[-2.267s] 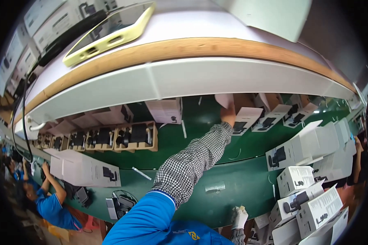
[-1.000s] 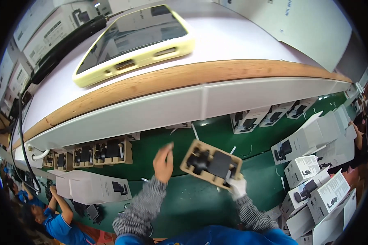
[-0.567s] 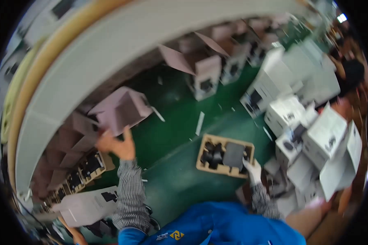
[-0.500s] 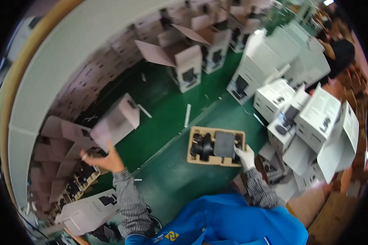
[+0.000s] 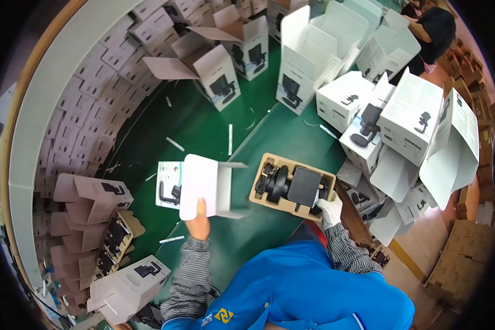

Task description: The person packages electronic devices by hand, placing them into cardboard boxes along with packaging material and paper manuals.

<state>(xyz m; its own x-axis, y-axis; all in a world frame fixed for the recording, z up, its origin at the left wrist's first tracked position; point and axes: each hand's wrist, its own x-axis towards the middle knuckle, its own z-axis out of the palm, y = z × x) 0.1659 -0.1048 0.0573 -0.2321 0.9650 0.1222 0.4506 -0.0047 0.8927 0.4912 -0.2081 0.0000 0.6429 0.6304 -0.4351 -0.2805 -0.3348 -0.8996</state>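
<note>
My left hand point(image 5: 198, 221), bare, grips a white cardboard box point(image 5: 203, 179) lying on its side above the table; its end flaps stand out towards the right. My thumb lies on the box; the other fingers are mostly hidden. In a white glove, my right hand point(image 5: 330, 212) holds the right end of a brown moulded tray point(image 5: 283, 207), its fingertips by the black microphone point(image 5: 304, 186) inside. A coiled black cable point(image 5: 265, 177) fills the tray's left end. The box's open end faces the tray, with a small gap between them.
More white boxes point(image 5: 412, 118) are piled at the right, several with raised flaps. Upright opened boxes point(image 5: 220, 82) stand at the back. Filled trays point(image 5: 118, 239) and boxes point(image 5: 129, 280) lie at the left. Paper strips point(image 5: 230, 139) litter the green table point(image 5: 247, 236). A person point(image 5: 437, 33) is at the far right.
My left hand, open beside the box before, has taken hold of it and brought it right, towards the tray. The tray has tilted slightly in my right hand. The view has shifted.
</note>
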